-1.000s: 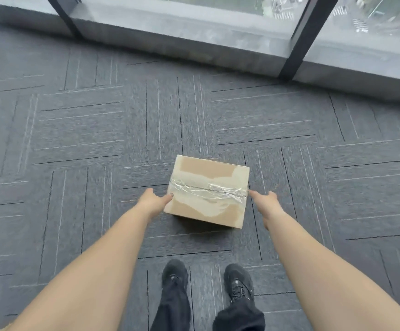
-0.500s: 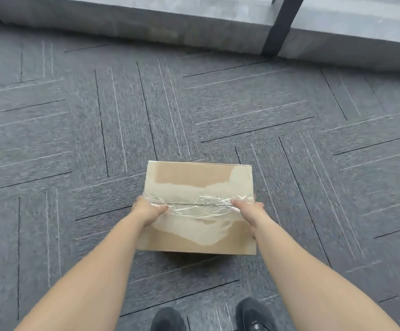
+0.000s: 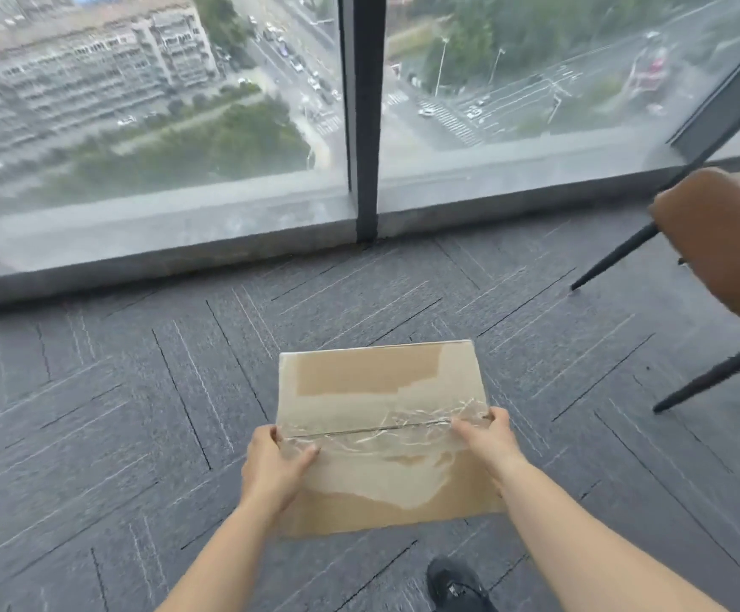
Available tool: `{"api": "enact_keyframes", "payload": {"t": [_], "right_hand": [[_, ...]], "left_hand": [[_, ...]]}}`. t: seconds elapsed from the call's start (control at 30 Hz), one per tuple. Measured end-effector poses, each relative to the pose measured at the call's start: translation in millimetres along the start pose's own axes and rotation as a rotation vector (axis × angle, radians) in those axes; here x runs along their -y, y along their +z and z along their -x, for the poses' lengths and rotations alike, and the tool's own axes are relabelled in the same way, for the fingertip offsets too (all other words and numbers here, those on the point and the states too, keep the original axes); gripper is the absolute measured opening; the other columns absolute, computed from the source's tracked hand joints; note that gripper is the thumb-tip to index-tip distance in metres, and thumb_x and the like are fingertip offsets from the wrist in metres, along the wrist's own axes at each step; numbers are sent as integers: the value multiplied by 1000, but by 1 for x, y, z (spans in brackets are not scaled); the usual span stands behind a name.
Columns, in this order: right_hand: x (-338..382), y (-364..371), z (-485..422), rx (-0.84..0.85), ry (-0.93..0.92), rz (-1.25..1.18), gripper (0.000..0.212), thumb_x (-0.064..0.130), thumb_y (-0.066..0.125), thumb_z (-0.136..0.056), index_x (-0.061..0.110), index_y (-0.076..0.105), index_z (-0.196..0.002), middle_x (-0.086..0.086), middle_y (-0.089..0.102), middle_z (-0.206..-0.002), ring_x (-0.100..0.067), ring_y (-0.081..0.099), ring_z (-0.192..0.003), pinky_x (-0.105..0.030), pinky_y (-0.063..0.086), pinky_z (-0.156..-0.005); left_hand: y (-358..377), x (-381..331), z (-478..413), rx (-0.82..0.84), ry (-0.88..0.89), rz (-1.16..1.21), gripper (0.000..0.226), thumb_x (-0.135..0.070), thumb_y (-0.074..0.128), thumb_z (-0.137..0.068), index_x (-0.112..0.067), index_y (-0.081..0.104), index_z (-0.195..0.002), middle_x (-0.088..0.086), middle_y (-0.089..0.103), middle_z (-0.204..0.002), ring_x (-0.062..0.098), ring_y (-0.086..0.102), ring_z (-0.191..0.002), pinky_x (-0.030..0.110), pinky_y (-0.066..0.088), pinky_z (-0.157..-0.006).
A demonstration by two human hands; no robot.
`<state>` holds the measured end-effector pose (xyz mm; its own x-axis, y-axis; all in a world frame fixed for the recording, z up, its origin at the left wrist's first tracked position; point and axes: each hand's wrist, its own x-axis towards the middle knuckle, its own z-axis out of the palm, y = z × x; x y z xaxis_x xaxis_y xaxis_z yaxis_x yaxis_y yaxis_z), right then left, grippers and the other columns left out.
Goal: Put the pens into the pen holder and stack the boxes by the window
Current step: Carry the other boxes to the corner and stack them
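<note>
A brown cardboard box (image 3: 381, 390) with crinkled clear tape across its top seam is held above the grey carpet, in the lower middle of the head view. My left hand (image 3: 271, 468) grips its left side, thumb on top. Its right side is gripped by my right hand (image 3: 485, 439), thumb on the tape. The box is level and off the floor. No pens, pen holder or other boxes are in view.
A floor-to-ceiling window (image 3: 161, 103) with a dark mullion (image 3: 361, 125) and low grey sill (image 3: 174, 240) runs across the far side. A brown chair (image 3: 725, 258) with black legs stands at the right. My shoe (image 3: 456, 585) shows at the bottom.
Both hands closed on the box's sides and lifted it off the carpet. The view has tilted up, so the window and a chair now show.
</note>
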<state>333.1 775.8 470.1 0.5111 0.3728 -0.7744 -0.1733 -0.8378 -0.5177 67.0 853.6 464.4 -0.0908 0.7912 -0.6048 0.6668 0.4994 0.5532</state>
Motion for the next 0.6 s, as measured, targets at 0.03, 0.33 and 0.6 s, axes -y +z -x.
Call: {"api": "enact_keyframes", "payload": {"t": [0.03, 0.33, 0.6], "right_hand": [[7, -26, 18, -52, -9, -19, 72, 36, 72, -75, 21, 32, -133, -5, 52, -122, -28, 54, -108, -41, 44, -97], [57, -249, 133, -289, -134, -143, 55, 47, 58, -88, 17, 38, -129, -7, 53, -121, -28, 53, -111, -44, 44, -99], [44, -477, 178, -522, -244, -203, 40, 50, 57, -85, 20, 46, -110, -6, 60, -108, -25, 59, -96, -45, 51, -91]], "left_hand": [[-7, -24, 20, 17, 30, -1, 68, -32, 80, -73, -7, 46, -126, 10, 54, -126, 29, 54, -115, 45, 45, -99], [-3, -238, 155, 107, 343, -45, 56, -35, 72, -81, -6, 49, -123, 14, 60, -122, 32, 58, -108, 42, 49, -89], [102, -433, 285, 182, 734, -247, 54, -48, 65, -82, -8, 50, -115, 3, 58, -98, 26, 56, -92, 37, 46, -79]]}}
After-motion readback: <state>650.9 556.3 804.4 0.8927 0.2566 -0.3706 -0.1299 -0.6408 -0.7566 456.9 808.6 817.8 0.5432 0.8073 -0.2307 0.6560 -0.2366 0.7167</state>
